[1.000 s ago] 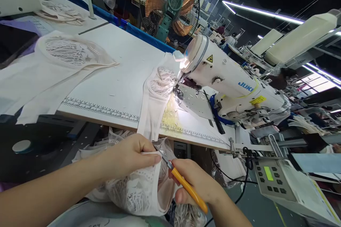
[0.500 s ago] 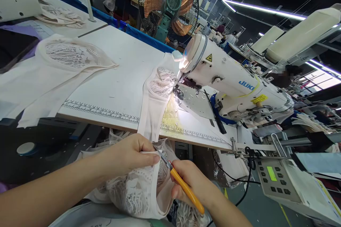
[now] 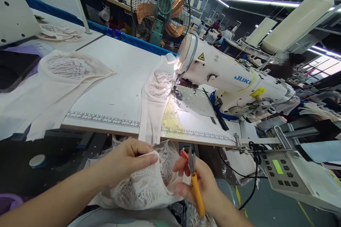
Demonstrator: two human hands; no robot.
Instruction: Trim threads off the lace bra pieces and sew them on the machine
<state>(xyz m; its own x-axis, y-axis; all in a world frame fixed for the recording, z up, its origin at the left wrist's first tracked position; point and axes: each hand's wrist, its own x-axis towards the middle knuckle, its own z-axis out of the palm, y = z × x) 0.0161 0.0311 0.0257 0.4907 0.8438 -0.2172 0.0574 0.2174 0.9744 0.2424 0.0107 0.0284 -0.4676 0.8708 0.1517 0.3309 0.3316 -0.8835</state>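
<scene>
My left hand (image 3: 133, 158) pinches the edge of a white lace bra (image 3: 138, 188) between thumb and fingers, low in front of me. To its right, my right hand (image 3: 198, 181) is closed round small scissors (image 3: 196, 189) with an orange handle. Their metal blades point up and stand apart from the fabric. Something red (image 3: 184, 163) is on a finger of this hand. Beyond both hands, another lace bra piece (image 3: 158, 88) lies under the needle end of the sewing machine (image 3: 221, 64), its band hanging over the table edge.
A lace cup piece (image 3: 66, 71) lies on the left of the white table (image 3: 119, 78), beside a dark phone-like slab (image 3: 16, 69). Behind the table stands a fan (image 3: 163, 10). Black tweezers (image 3: 217, 110) lie near the machine, and a control box (image 3: 285, 173) hangs at right.
My right hand has moved right, taking the scissors away from the fabric edge and turning their blades upward. My left hand keeps its pinch on the bra.
</scene>
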